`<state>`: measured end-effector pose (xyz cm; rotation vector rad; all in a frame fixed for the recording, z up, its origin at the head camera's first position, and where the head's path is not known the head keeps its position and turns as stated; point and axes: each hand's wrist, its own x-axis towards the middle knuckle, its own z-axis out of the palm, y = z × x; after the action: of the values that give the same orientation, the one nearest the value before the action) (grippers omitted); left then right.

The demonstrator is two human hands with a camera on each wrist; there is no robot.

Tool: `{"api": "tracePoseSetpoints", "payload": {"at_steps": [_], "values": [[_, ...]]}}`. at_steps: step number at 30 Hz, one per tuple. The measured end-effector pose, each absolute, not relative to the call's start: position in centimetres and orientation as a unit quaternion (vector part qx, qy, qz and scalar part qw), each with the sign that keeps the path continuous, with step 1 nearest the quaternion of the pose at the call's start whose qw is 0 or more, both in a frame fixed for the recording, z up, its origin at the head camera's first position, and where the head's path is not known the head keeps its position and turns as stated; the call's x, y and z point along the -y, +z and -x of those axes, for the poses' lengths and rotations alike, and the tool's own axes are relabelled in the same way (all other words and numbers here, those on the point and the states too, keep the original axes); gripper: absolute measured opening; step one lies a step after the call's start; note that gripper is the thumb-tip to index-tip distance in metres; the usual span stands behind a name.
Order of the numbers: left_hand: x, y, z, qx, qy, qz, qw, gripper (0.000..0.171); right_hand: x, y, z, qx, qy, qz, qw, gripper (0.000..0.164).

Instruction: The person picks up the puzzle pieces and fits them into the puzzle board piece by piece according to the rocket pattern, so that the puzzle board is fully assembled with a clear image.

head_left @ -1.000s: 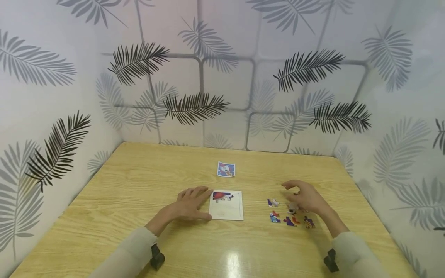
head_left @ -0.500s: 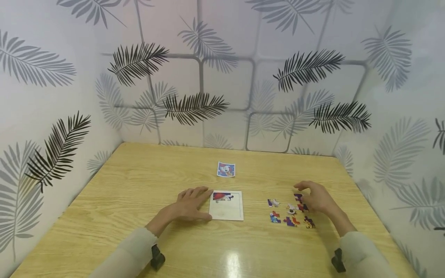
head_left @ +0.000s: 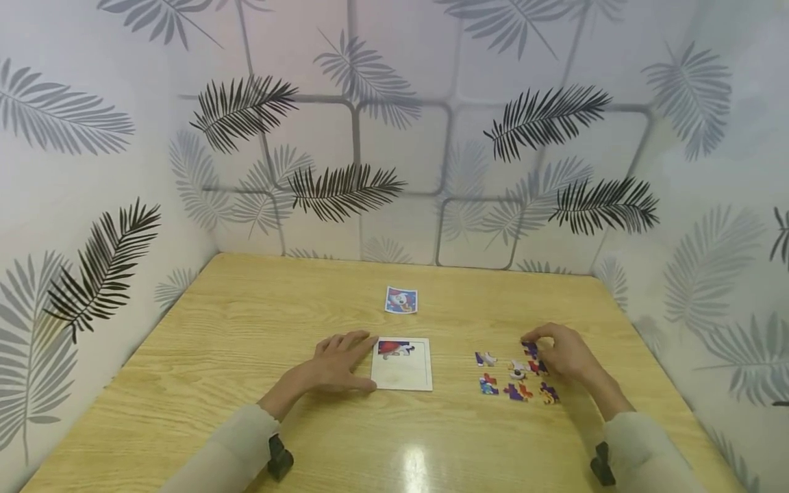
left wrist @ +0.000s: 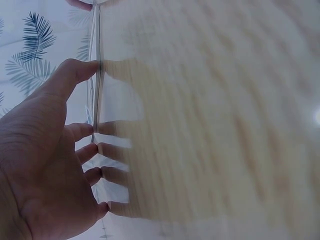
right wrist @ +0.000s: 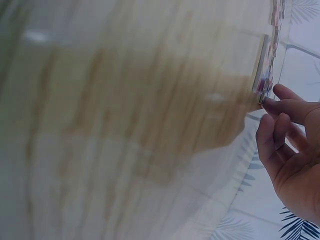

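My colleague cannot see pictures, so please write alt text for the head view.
A person's left hand rests at the left edge of a partly filled puzzle board; the right hand is at loose puzzle pieces on a wood-grain table. A small picture card lies beyond the board.

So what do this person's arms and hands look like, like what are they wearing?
The left sleeve and right sleeve are long, plain and pale, a light off-white grey, with no print visible. A small, blocky black device shows at the left cuff, and a similar one at the right. No gloves cover the left hand or right hand.
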<state>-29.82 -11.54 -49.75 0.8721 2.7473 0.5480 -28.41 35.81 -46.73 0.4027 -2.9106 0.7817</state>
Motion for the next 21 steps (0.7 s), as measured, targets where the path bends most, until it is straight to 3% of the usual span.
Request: {"api": "tracePoseSetpoints", "payload": {"at_steps": [21], "values": [[11.50,-49.81,29.80,-0.936,0.172,-0.291,0.101,0.093,-35.31,-46.47,28.50,0.961,0.242,-0.122,0.044,0.019]]}}
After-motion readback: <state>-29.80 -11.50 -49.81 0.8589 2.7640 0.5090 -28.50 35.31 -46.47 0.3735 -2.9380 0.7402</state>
